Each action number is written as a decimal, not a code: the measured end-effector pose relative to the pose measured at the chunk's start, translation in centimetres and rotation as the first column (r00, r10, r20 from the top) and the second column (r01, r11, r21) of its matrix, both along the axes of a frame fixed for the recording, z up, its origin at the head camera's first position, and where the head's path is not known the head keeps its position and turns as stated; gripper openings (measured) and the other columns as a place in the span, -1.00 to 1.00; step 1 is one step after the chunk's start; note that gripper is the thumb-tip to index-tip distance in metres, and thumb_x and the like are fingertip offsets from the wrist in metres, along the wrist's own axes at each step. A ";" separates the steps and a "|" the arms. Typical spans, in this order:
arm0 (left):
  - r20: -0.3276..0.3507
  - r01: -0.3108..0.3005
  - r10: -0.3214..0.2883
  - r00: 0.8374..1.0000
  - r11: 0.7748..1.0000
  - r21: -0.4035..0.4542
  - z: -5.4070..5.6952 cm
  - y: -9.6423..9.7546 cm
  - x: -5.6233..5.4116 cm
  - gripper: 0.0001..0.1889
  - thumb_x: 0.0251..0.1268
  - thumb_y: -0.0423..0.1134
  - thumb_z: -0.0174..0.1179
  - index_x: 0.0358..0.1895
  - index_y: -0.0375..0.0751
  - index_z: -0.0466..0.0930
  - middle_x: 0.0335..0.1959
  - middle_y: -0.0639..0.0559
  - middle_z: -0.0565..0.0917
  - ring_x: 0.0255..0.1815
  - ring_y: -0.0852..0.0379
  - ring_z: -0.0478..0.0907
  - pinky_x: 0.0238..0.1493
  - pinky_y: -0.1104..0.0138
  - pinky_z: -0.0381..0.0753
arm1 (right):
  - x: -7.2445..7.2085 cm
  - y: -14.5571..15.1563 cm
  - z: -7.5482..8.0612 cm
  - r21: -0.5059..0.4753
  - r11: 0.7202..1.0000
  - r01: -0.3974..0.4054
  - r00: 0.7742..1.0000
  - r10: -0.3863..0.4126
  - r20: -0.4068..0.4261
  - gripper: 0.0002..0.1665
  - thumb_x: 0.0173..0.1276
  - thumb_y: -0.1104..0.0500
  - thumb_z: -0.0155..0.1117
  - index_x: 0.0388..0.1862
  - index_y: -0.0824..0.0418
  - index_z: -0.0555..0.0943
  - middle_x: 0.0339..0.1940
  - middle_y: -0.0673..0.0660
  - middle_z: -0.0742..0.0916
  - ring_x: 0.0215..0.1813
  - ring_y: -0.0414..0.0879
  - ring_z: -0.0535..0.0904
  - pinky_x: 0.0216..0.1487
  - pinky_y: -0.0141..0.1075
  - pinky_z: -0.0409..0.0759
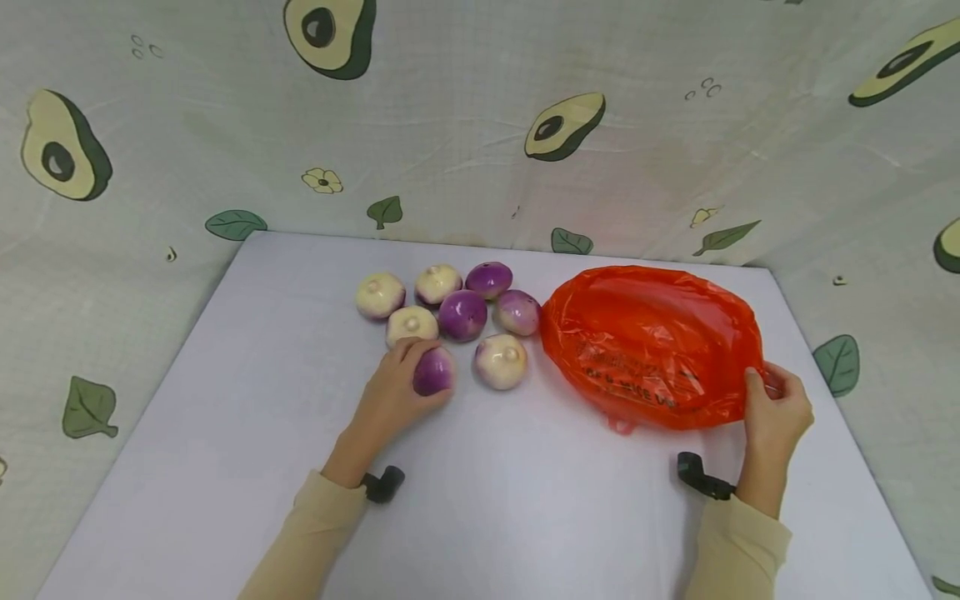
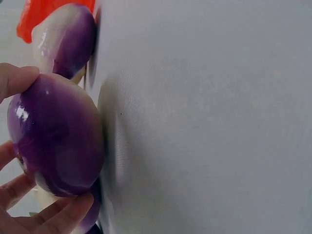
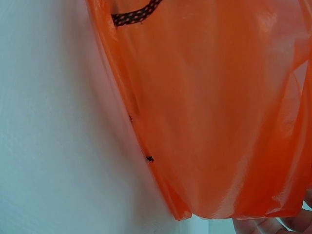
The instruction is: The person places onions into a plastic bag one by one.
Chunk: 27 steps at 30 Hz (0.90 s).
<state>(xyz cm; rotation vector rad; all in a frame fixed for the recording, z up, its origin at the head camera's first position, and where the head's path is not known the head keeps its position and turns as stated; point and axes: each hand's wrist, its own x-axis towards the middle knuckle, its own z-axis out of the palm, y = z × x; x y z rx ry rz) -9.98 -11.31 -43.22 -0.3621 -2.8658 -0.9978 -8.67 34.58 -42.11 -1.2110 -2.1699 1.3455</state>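
My left hand (image 1: pixel 392 392) grips a glossy purple-and-white onion (image 1: pixel 433 372), thumb on one side and fingers on the other. In the left wrist view, this onion (image 2: pixel 61 134) shows its purple side, close over the white table. Just behind it is a cream-topped onion (image 1: pixel 412 323), and another onion (image 1: pixel 501 362) lies to its right. At the right, my right hand (image 1: pixel 777 412) pinches the rim of a red plastic bag (image 1: pixel 652 333), whose mouth is spread wide. The right wrist view shows the bag's thin wall (image 3: pixel 195 122), with fingertips at its lower edge.
Several more onions (image 1: pixel 462 316) are grouped at the back middle of the white table (image 1: pixel 247 400), one against the bag's left side. Behind the table hangs a cloth (image 1: pixel 450 125) printed with avocados and leaves. Black camera mounts (image 1: pixel 384 484) are on both wrists.
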 end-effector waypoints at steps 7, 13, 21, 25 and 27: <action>-0.022 0.007 -0.006 1.000 1.000 0.024 0.6 0.2 0.4 -0.33 -0.06 0.01 0.39 0.18 0.03 0.34 0.13 -0.02 0.38 0.05 -0.10 0.45 -0.04 0.00 0.56 | -0.1 0.0 0.3 -0.007 1.000 0.002 1.000 -0.002 -0.009 -0.50 0.33 -0.08 0.10 0.24 -0.03 0.46 -0.15 -0.22 0.52 -0.24 -0.44 0.36 0.06 -0.57 0.47; -0.133 0.060 -0.050 0.990 0.996 0.065 1.5 1.0 0.2 -0.32 -0.07 0.03 0.39 0.16 -0.04 0.32 0.11 -0.02 0.37 0.10 0.07 0.41 0.08 0.13 0.54 | -0.1 0.1 0.4 -0.014 1.000 -0.006 1.000 0.006 0.001 -0.50 0.33 -0.08 0.10 0.24 -0.04 0.45 -0.11 -0.20 0.53 -0.23 -0.43 0.36 0.07 -0.56 0.48; -0.109 0.142 -0.121 0.987 0.967 0.213 3.9 3.7 -0.1 -0.31 -0.04 -0.02 0.39 0.17 -0.09 0.27 0.10 0.06 0.40 0.07 0.20 0.36 -0.03 0.31 0.58 | -0.1 0.2 0.5 -0.005 1.000 -0.008 1.000 0.008 -0.002 -0.50 0.33 -0.07 0.10 0.24 -0.02 0.46 -0.14 -0.20 0.53 -0.25 -0.43 0.36 -0.14 -0.66 0.48; -0.075 0.171 -0.155 0.985 0.942 0.289 4.8 5.6 -0.3 -0.30 -0.06 -0.03 0.41 0.16 -0.09 0.24 0.09 0.09 0.40 0.09 0.20 0.37 -0.01 0.29 0.59 | 0.0 0.2 0.5 -0.009 1.000 -0.008 1.000 0.008 -0.010 -0.50 0.33 -0.06 0.10 0.23 -0.01 0.47 -0.14 -0.19 0.53 -0.25 -0.43 0.37 -0.25 -0.70 0.45; -0.066 0.184 -0.172 0.983 0.934 0.305 5.2 6.6 -0.5 -0.28 -0.06 -0.02 0.40 0.17 -0.09 0.23 0.09 0.08 0.38 0.08 0.20 0.38 -0.01 0.28 0.60 | 0.0 0.2 0.5 -0.014 1.000 -0.010 1.000 0.009 -0.013 -0.50 0.33 -0.06 0.10 0.23 -0.01 0.46 -0.14 -0.19 0.53 -0.25 -0.43 0.37 -0.31 -0.72 0.43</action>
